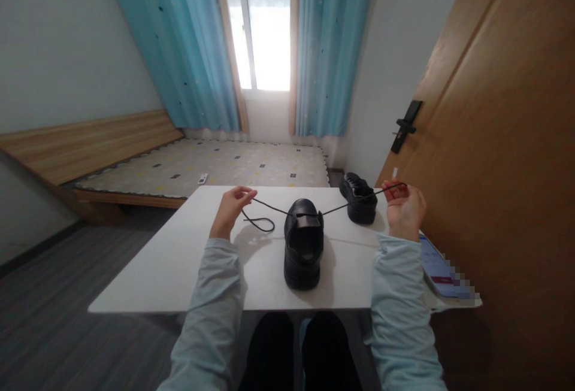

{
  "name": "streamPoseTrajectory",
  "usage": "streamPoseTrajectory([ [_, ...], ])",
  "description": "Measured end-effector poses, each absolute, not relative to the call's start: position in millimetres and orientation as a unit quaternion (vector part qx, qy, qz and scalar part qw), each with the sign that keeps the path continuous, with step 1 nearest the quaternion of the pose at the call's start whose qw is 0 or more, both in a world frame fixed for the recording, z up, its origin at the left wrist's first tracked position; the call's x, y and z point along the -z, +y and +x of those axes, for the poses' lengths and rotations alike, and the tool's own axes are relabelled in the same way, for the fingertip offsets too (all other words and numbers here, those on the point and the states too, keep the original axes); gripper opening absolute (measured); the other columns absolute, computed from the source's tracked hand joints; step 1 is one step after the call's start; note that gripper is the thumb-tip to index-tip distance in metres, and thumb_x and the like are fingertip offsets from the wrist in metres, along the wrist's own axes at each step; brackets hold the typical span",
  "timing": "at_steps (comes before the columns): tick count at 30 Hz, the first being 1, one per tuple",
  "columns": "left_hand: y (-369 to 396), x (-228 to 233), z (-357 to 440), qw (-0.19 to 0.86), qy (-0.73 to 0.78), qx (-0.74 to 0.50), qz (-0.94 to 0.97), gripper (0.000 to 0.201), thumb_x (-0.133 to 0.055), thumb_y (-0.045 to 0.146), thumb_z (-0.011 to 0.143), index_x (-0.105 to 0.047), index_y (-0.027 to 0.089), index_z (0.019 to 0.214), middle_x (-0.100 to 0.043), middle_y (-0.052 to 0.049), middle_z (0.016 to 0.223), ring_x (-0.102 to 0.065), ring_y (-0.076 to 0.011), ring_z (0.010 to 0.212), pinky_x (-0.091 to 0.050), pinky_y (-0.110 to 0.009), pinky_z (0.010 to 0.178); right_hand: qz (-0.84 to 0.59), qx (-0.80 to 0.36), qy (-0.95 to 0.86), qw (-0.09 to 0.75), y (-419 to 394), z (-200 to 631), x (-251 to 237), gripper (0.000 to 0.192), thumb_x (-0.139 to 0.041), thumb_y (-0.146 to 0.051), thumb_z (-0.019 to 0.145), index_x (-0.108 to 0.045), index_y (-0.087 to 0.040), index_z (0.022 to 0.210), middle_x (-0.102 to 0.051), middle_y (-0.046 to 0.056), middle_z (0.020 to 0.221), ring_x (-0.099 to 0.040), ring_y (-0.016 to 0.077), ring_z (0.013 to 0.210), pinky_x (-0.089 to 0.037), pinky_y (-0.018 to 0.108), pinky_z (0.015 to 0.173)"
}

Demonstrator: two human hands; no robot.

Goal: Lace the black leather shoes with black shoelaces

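A black shoe (302, 271) stands upright on the white table in front of me, its heel towards me. A thin black shoelace (336, 209) runs out from both sides of its front part. My left hand (232, 206) pinches the left end, and a loose loop of lace hangs below the fingers. Out to the right, my right hand (404, 208) is closed on the other end, holding it stretched and raised. Both lengths of lace are fairly taut. The lace's path through the shoe's eyelets is mostly hidden.
A second black shoe (360, 206), laced, stands on the white table (148, 271) behind the right-hand lace. A tablet-like screen (442, 268) lies at the table's right edge, near the wooden door (507, 139). Beyond the table is a bed (233, 160) with a small white object (203, 179).
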State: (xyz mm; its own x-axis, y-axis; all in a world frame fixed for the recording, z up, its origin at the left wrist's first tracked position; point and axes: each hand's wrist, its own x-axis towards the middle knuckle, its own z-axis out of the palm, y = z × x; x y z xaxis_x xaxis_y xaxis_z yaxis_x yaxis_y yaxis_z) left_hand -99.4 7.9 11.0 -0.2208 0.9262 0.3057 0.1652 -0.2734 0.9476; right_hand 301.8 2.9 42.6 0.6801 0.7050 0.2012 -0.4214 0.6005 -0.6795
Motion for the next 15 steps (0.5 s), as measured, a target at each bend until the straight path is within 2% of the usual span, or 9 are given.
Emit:
streamPoseTrajectory([
  [3, 8.6, -11.7, -101.7, 0.375, 0.463, -0.661, 0.456, 0.043, -0.077, 0.047, 0.056, -0.061, 0.014, 0.079, -0.057, 0.003, 0.066, -0.055, -0.0084, 0.061, -0.052, -0.026, 0.069, -0.28, -0.313, -0.179, 0.89, 4.2, 315.2, -39.5, 0.009, -0.048, -0.022, 0.082, -0.046, -0.019, 0.073, -0.064, -0.001, 0.071, -0.068, 0.0118, 0.067, -0.059, 0.029, 0.07],
  [7, 12.0, -15.1, -102.4, 0.352, 0.424, -0.736, 0.394, 0.04, -0.076, 0.044, 0.058, -0.059, 0.015, 0.08, -0.057, 0.003, 0.073, -0.055, -0.0058, 0.064, -0.051, -0.023, 0.073, -0.241, -0.288, -0.109, 0.92, 4.3, 331.2, -36.4, 0.019, -0.035, -0.02, 0.087, -0.043, -0.02, 0.07, -0.06, -0.002, 0.073, -0.062, 0.0062, 0.057, -0.055, 0.019, 0.058],
  [9, 13.5, -17.4, -100.2, 0.323, 0.419, -0.755, 0.386, 0.038, -0.074, 0.042, 0.06, -0.059, 0.017, 0.083, -0.059, 0.003, 0.075, -0.057, -0.0059, 0.065, -0.051, -0.022, 0.072, -0.234, -0.279, -0.114, 0.924, 2.3, 332.4, -37.8, 0.019, -0.035, -0.021, 0.087, -0.041, -0.021, 0.069, -0.056, -0.004, 0.069, -0.056, 0.0044, 0.049, -0.048, 0.015, 0.046],
  [11, 13.6, -20.3, -94.7, 0.299, 0.418, -0.757, 0.404, 0.036, -0.073, 0.041, 0.062, -0.059, 0.017, 0.086, -0.061, 0.002, 0.076, -0.059, -0.0075, 0.067, -0.051, -0.022, 0.07, -0.232, -0.29, -0.166, 0.914, -0.8, 325.4, -42.0, 0.017, -0.039, -0.024, 0.086, -0.039, -0.021, 0.069, -0.049, -0.007, 0.061, -0.045, 0.0032, 0.039, -0.036, 0.013, 0.035],
  [13, 11.6, -23.7, -84.9, 0.286, 0.416, -0.738, 0.449, 0.035, -0.073, 0.04, 0.064, -0.06, 0.017, 0.088, -0.064, 0.0, 0.077, -0.062, -0.0103, 0.072, -0.051, -0.023, 0.07, -0.237, -0.312, -0.252, 0.885, -3.8, 309.2, -48.1, 0.018, -0.049, -0.026, 0.082, -0.038, -0.021, 0.069, -0.039, -0.01, 0.052, -0.032, 0.0029, 0.033, -0.025, 0.014, 0.03],
  [15, 7.6, -27.1, -70.9, 0.288, 0.413, -0.696, 0.512, 0.034, -0.072, 0.04, 0.066, -0.063, 0.016, 0.088, -0.067, -0.003, 0.081, -0.064, -0.0136, 0.076, -0.052, -0.025, 0.071, -0.256, -0.333, -0.332, 0.845, -5.6, 285.2, -53.6, 0.021, -0.058, -0.03, 0.078, -0.04, -0.022, 0.072, -0.033, -0.012, 0.048, -0.026, 0.0032, 0.031, -0.02, 0.015, 0.03],
])
